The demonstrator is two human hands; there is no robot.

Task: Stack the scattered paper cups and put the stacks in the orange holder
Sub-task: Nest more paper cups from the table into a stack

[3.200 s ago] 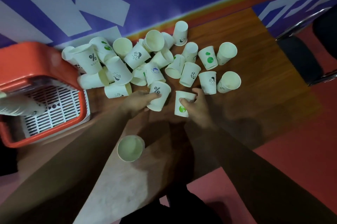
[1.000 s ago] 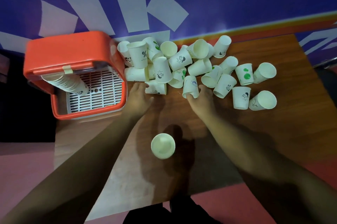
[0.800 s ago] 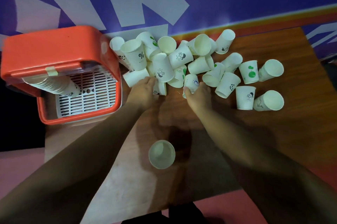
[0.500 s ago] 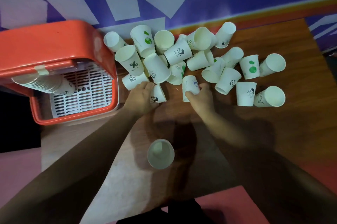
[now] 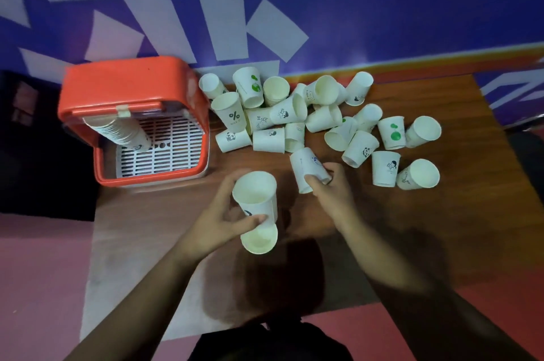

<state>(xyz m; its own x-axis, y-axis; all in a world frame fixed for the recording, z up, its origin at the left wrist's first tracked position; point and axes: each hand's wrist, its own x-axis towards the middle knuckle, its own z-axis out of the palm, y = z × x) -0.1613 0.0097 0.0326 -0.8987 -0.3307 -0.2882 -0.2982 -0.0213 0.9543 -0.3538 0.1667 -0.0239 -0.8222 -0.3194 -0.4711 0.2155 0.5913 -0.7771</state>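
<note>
From my seat, the orange holder [image 5: 153, 179] sits at the far left of the table [image 5: 441, 228], its open side facing near. Inside, a stack [image 5: 117, 131] of nested cups lies slanted from the holder's far-left corner onto the white grid floor [image 5: 167, 151]. The rest of that floor is bare, so I judge there is room for more stacks.

Right of the holder, my left hand [image 5: 217, 222] has its fingers and thumb wrapped round a cup [image 5: 255, 196], mouth up. It is carried directly over a lone cup [image 5: 259, 238] that stands upright near the table's front edge. I read that as lining the two up so one drops into the other and starts a fresh stack. Whether they are touching yet, I cannot tell.

Further right, my right hand [image 5: 335, 196] grasps a second cup [image 5: 309, 172] by its side, tilted, at the near edge of the heap, probably the next one for the same stack.

The scattered cups [image 5: 323, 119] run from just beside the holder along the far side to the right. Most lie on their sides or upside down. The two at the right end [image 5: 418, 174] lie with open mouths showing empty insides. Plenty is left to gather.
</note>
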